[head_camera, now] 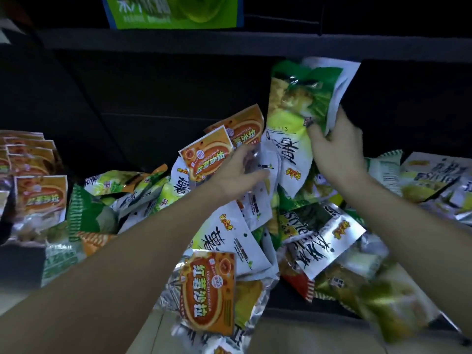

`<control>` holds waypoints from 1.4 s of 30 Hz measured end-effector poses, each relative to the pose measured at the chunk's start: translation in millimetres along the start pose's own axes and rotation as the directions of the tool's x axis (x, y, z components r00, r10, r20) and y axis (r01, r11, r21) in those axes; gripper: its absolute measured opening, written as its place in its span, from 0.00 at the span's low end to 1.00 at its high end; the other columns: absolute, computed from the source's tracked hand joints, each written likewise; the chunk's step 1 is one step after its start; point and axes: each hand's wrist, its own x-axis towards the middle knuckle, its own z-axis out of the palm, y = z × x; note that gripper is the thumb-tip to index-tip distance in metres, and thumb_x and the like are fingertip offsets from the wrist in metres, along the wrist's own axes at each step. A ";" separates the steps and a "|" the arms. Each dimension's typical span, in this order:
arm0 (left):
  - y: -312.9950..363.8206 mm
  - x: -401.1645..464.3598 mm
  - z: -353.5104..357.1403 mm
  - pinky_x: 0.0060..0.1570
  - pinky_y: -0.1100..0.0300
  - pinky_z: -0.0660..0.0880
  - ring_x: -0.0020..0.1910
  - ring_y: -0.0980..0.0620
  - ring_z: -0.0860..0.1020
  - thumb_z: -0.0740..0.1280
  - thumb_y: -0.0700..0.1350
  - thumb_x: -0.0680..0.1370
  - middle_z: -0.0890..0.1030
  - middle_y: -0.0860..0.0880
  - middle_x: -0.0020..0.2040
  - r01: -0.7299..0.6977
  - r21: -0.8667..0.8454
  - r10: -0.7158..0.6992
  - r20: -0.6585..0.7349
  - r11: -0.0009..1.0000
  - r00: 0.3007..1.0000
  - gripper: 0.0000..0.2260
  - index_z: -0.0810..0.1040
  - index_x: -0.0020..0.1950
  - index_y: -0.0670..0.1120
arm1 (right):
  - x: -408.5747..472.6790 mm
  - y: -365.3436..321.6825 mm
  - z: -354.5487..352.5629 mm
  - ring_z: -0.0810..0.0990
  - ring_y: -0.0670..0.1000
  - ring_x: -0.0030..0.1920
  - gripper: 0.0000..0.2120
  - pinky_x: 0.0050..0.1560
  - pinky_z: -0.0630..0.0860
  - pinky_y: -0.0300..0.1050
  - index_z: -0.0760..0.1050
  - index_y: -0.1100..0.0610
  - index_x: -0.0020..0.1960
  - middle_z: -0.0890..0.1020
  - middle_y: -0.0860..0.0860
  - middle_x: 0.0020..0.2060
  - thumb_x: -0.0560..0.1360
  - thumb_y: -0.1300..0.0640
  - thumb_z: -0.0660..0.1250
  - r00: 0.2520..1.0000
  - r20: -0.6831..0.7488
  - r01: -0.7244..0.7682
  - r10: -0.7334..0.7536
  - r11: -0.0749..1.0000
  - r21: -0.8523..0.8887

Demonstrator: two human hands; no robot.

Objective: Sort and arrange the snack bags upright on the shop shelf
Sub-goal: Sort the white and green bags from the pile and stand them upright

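A jumbled heap of snack bags [229, 238], green, white and orange, covers the dark shelf. My right hand [334, 146] grips a stack of green and white bags [293, 108] and holds it upright above the heap. My left hand [237, 172] reaches into the pile, its fingers around a white bag [265, 162] next to two orange bags [207, 154]. A row of orange bags [38, 192] stands upright at the far left. One more orange bag [207, 290] lies flat at the front of the heap.
The upper shelf edge [178, 39] runs across the top with a green bag [173, 11] on it. The shelf's back wall [127, 98] is dark. More green and white bags [429, 182] lie at the right. The lower shelf's front edge [306, 335] is near me.
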 end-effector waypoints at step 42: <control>-11.5 -65.6 -59.8 0.61 0.46 0.78 0.50 0.54 0.85 0.53 0.69 0.80 0.87 0.57 0.48 0.199 -0.651 -0.267 -0.007 0.733 0.964 0.22 0.82 0.54 0.59 | -1.4 -45.3 22.3 0.83 0.61 0.46 0.11 0.51 0.77 0.56 0.82 0.56 0.51 0.84 0.57 0.45 0.77 0.48 0.69 0.873 0.430 -0.420 0.230 0.804 0.422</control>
